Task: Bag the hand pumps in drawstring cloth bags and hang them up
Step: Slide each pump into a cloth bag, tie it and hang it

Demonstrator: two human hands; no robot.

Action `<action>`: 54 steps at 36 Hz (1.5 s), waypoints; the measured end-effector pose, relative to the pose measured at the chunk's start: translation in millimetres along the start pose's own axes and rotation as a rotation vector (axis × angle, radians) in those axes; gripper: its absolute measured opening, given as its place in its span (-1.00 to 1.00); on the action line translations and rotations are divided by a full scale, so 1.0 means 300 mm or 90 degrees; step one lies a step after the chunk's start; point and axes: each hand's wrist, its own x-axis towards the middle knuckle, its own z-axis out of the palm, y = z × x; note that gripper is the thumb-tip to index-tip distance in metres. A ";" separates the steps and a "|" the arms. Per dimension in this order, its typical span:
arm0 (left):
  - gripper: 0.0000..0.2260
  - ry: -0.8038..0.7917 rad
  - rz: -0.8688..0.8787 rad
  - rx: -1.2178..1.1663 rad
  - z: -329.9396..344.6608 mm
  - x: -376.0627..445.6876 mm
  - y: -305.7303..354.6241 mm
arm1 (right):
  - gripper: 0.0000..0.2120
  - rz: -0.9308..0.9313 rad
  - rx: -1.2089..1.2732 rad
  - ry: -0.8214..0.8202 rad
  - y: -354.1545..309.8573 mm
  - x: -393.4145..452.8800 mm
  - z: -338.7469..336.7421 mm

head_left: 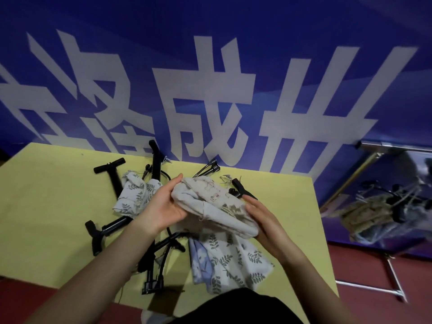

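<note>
I hold a beige drawstring cloth bag [211, 206] above the yellow table [46, 206]. My left hand [163, 206] grips its left end, thumb on top. My right hand [264, 220] holds its right end from below, fingers lying along the cloth. A black pump handle [243, 191] sticks out of the bag beyond my right fingers. Several black hand pumps [112, 181] lie on the table beneath. A leaf-print bag [136, 195] lies left of my hands, and another leaf-print bag [233, 258] lies below them.
A metal rack [392, 272] stands on the right with several filled bags [374, 213] hanging from its bar. A blue banner [210, 66] with large white characters covers the wall behind. The floor is red.
</note>
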 end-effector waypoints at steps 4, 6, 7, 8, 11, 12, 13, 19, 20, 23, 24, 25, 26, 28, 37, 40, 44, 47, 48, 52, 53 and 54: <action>-0.69 0.048 -0.030 0.027 -0.027 0.009 -0.008 | -0.56 -0.088 -0.309 0.019 0.002 -0.027 -0.014; -0.70 0.063 -0.043 0.039 -0.035 0.024 -0.019 | -0.69 -0.122 -0.323 0.043 0.010 -0.023 -0.009; -0.70 0.071 -0.048 0.045 -0.035 0.030 -0.023 | -0.71 -0.148 -0.356 0.060 0.015 -0.022 -0.010; -0.71 0.076 -0.049 0.049 -0.035 0.040 -0.025 | -0.72 -0.169 -0.402 0.077 0.018 -0.023 -0.014; -0.73 0.088 -0.058 0.061 -0.041 0.070 -0.028 | -0.72 -0.230 -0.453 0.130 0.023 -0.039 -0.021; -0.73 0.086 -0.059 0.075 -0.043 0.073 -0.029 | -0.73 -0.251 -0.446 0.147 0.023 -0.045 -0.019; -0.73 0.083 -0.057 0.092 -0.048 0.081 -0.031 | -0.76 -0.273 -0.433 0.159 0.025 -0.049 -0.019; -0.64 0.045 0.026 0.327 -0.096 0.101 -0.055 | -0.83 -0.274 -0.382 0.161 0.017 -0.042 -0.028; -0.61 0.025 0.073 0.424 -0.110 0.100 -0.062 | -0.77 -0.236 -0.325 0.169 0.014 -0.038 -0.034; -0.67 -0.051 0.223 0.770 -0.131 0.071 -0.067 | -0.77 -0.072 -0.038 0.170 -0.004 -0.024 -0.069; -0.69 -0.082 0.234 0.867 -0.131 0.065 -0.061 | -0.78 0.000 0.084 0.168 -0.016 -0.021 -0.081; -0.66 -0.124 0.215 0.937 -0.128 0.058 -0.059 | -0.79 0.076 0.197 0.157 -0.024 -0.020 -0.088; -0.60 -0.156 0.177 0.963 -0.130 0.060 -0.061 | -0.80 0.137 0.283 0.146 -0.029 -0.020 -0.091; -0.49 -0.176 0.113 0.884 -0.115 0.050 -0.068 | -0.79 0.198 0.359 0.130 -0.031 -0.023 -0.089; -0.57 0.001 0.038 -0.038 -0.040 0.056 -0.076 | -0.32 0.223 0.434 -0.070 -0.015 -0.009 -0.047; -0.61 0.028 0.057 -0.103 -0.036 0.058 -0.079 | -0.49 0.226 0.417 -0.112 -0.012 -0.003 -0.016; -0.65 -0.017 0.105 -0.079 -0.014 0.038 -0.061 | -0.33 0.192 0.388 -0.060 0.008 0.043 0.002; -0.61 -0.077 0.016 0.001 -0.011 0.020 -0.050 | -0.37 0.211 0.345 -0.004 0.047 0.088 0.003; -0.60 -0.089 -0.008 0.027 -0.008 0.009 -0.045 | -0.52 0.223 0.307 0.019 0.058 0.101 0.005; -0.54 -0.107 -0.023 0.050 -0.023 0.007 -0.015 | -0.78 0.191 -0.022 0.141 0.079 0.162 -0.008; -0.53 -0.102 -0.009 0.049 -0.035 0.013 -0.001 | -0.86 0.173 -0.103 0.178 0.077 0.182 -0.013; -0.52 -0.081 0.003 0.049 -0.047 0.022 0.013 | -0.92 0.157 -0.165 0.214 0.067 0.199 -0.015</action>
